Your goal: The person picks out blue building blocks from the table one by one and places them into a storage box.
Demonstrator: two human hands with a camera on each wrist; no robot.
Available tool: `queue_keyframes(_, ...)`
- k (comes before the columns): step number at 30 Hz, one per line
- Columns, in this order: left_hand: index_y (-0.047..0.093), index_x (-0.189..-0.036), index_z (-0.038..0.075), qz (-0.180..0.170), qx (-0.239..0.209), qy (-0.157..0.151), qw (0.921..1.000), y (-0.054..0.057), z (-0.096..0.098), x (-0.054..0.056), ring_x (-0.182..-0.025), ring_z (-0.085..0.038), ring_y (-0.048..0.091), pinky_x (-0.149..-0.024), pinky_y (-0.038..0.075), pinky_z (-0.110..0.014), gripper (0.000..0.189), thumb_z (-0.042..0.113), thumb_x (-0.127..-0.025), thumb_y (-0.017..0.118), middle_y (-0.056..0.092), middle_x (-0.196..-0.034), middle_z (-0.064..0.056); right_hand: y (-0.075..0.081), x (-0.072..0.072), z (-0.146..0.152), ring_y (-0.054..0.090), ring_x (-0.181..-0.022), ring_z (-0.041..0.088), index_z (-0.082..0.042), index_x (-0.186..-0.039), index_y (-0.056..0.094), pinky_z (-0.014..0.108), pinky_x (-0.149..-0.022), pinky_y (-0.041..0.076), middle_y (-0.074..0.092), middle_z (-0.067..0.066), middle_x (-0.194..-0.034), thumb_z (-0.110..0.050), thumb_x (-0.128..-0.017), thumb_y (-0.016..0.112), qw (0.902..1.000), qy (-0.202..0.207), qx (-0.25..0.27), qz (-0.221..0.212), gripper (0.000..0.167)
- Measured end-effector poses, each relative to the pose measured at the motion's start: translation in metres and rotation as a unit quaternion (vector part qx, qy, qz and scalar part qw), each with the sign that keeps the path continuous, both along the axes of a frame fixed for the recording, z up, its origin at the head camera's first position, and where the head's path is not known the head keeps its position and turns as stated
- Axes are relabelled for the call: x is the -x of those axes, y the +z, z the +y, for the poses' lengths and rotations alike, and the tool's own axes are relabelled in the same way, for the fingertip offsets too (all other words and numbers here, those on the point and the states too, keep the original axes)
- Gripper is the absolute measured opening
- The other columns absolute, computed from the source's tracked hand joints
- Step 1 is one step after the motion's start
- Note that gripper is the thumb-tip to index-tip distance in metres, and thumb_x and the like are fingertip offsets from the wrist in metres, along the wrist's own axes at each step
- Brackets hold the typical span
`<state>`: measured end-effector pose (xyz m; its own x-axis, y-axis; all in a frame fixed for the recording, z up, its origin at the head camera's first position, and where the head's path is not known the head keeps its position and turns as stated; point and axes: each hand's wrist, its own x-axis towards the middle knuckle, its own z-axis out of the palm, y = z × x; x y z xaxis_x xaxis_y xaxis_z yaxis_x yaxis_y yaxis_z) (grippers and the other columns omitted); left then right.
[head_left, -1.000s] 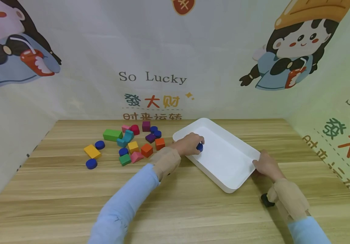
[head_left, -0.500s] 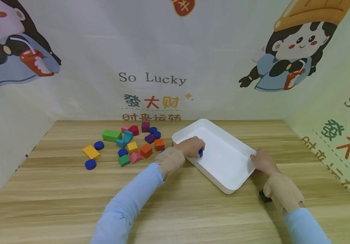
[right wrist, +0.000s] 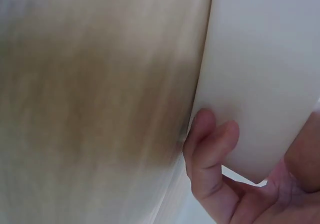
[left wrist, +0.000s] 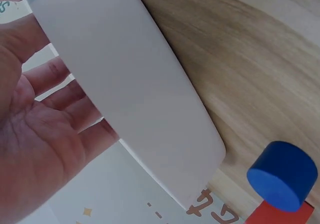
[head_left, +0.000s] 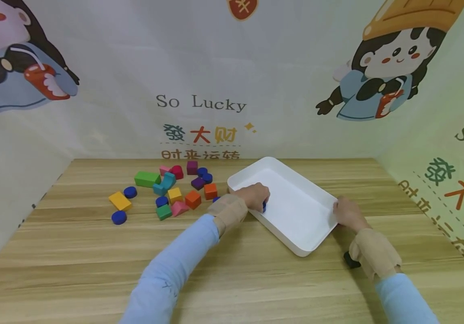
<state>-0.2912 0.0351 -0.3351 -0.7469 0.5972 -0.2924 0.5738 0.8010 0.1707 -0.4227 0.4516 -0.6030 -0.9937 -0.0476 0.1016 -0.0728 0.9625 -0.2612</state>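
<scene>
My left hand (head_left: 253, 196) reaches over the near-left wall of a white tray (head_left: 296, 211). It pinches a blue round block (head_left: 264, 207), low inside the tray; how close the block is to the tray floor cannot be told. In the left wrist view the tray wall hides the fingertips and that block, while the palm and fingers of the left hand (left wrist: 55, 114) show behind the rim. My right hand (head_left: 350, 213) grips the tray's right end. The right wrist view has fingers (right wrist: 215, 149) curled against the outside of the tray wall (right wrist: 260, 73).
Left of the tray lie loose coloured blocks, among them a green block (head_left: 147, 179), a yellow block (head_left: 120, 201), orange cubes (head_left: 193, 199) and blue discs (head_left: 119, 218). Another blue cylinder (left wrist: 282, 176) stands close to the tray. A printed cloth (head_left: 296, 90) closes off the back.
My left hand has sunk slightly lower into the tray with the blue block. A blue block behind the left wrist has come partly into view. My right hand keeps its grip on the tray.
</scene>
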Motion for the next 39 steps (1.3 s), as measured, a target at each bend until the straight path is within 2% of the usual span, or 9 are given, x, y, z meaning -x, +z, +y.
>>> queue_keyframes(5, 0.058, -0.097, 0.002, -0.009, 0.010, 0.007, 0.9999, 0.008, -0.003, -0.008, -0.078, -0.013, 0.047, -0.063, 0.038, -0.018, 0.018, 0.007, -0.081, 0.063, 0.056, -0.093, -0.005, 0.015, -0.014, -0.014, 0.055, -0.074, 0.039, 0.005, -0.098, 0.056, 0.049, -0.063, 0.042, 0.059, 0.021, -0.090, -0.032, -0.091, 0.032, 0.9996, -0.003, -0.012, 0.026, 0.044)
queue_keyframes(9, 0.059, -0.094, 0.005, -0.005, 0.022, 0.007, 0.9997, -0.025, 0.007, 0.025, -0.080, -0.015, 0.051, -0.067, 0.044, -0.023, 0.020, 0.012, -0.078, 0.067, 0.057, -0.092, -0.004, 0.056, -0.046, -0.042, 0.053, -0.068, 0.035, 0.009, -0.090, 0.057, 0.046, -0.062, 0.043, 0.059, 0.022, -0.083, -0.018, -0.086, 0.036, 0.9996, -0.003, -0.007, 0.028, 0.034)
queue_keyframes(12, 0.059, -0.086, 0.007, 0.020, 0.005, -0.017, 0.9996, -0.073, 0.011, 0.065, -0.074, -0.014, 0.052, -0.063, 0.045, -0.024, 0.018, 0.016, -0.075, 0.071, 0.057, -0.084, -0.002, 0.070, -0.057, -0.050, 0.051, -0.065, 0.033, 0.009, -0.089, 0.055, 0.043, -0.061, 0.043, 0.057, 0.021, -0.080, -0.017, -0.085, 0.038, 0.9999, -0.002, 0.005, 0.015, 0.031)
queue_keyframes(16, 0.058, -0.079, 0.009, 0.063, -0.024, -0.049, 0.9965, -0.138, 0.014, 0.116, -0.068, -0.013, 0.051, -0.059, 0.043, -0.023, 0.023, 0.023, -0.070, 0.074, 0.056, -0.077, 0.000, 0.059, -0.049, -0.042, 0.051, -0.063, 0.029, 0.007, -0.086, 0.054, 0.040, -0.058, 0.043, 0.057, 0.019, -0.077, -0.015, -0.083, 0.041, 0.9998, -0.008, 0.014, 0.011, 0.025)
queue_keyframes(18, 0.059, -0.079, 0.011, 0.071, -0.036, -0.057, 0.9952, -0.155, 0.014, 0.131, -0.068, -0.013, 0.051, -0.060, 0.043, -0.023, 0.028, 0.031, -0.068, 0.075, 0.056, -0.077, 0.000, 0.055, -0.046, -0.038, 0.051, -0.063, 0.031, 0.008, -0.087, 0.055, 0.041, -0.058, 0.044, 0.057, 0.020, -0.077, -0.015, -0.083, 0.041, 0.9998, -0.003, 0.015, 0.008, 0.027)
queue_keyframes(22, 0.058, -0.076, 0.016, 0.073, -0.060, -0.070, 0.9930, -0.167, 0.008, 0.144, -0.065, -0.009, 0.049, -0.058, 0.041, -0.021, 0.033, 0.046, -0.069, 0.070, 0.055, -0.072, 0.006, 0.062, -0.051, -0.040, 0.051, -0.064, 0.034, 0.012, -0.087, 0.055, 0.041, -0.060, 0.044, 0.056, 0.024, -0.079, -0.018, -0.086, 0.039, 0.9997, 0.020, 0.007, 0.014, 0.034)
queue_keyframes(24, 0.059, -0.079, 0.016, 0.078, -0.064, -0.069, 0.9925, -0.156, 0.004, 0.136, -0.065, -0.010, 0.049, -0.059, 0.041, -0.022, 0.031, 0.045, -0.073, 0.067, 0.055, -0.073, 0.006, 0.074, -0.060, -0.047, 0.052, -0.069, 0.036, 0.013, -0.088, 0.055, 0.042, -0.065, 0.044, 0.056, 0.026, -0.082, -0.022, -0.089, 0.037, 0.9996, 0.026, 0.013, -0.004, 0.039)
queue_keyframes(31, 0.061, -0.100, 0.007, 0.052, -0.076, -0.027, 0.9953, -0.061, -0.011, 0.059, -0.080, -0.018, 0.053, -0.075, 0.044, -0.027, 0.027, 0.027, -0.083, 0.060, 0.061, -0.090, -0.005, 0.072, -0.060, -0.048, 0.052, -0.064, 0.035, 0.010, -0.081, 0.055, 0.042, -0.061, 0.044, 0.056, 0.022, -0.075, -0.021, -0.087, 0.036, 0.9996, 0.011, 0.018, 0.020, 0.037)
queue_keyframes(39, 0.059, -0.101, -0.003, 0.089, -0.177, -0.026, 0.9798, -0.013, -0.036, 0.014, -0.092, -0.024, 0.054, -0.085, 0.042, -0.031, 0.021, 0.011, -0.085, 0.057, 0.060, -0.099, -0.015, 0.085, -0.070, -0.060, 0.054, -0.070, 0.039, 0.012, -0.084, 0.055, 0.043, -0.065, 0.045, 0.056, 0.027, -0.079, -0.025, -0.092, 0.033, 0.9999, 0.003, 0.015, 0.004, 0.044)
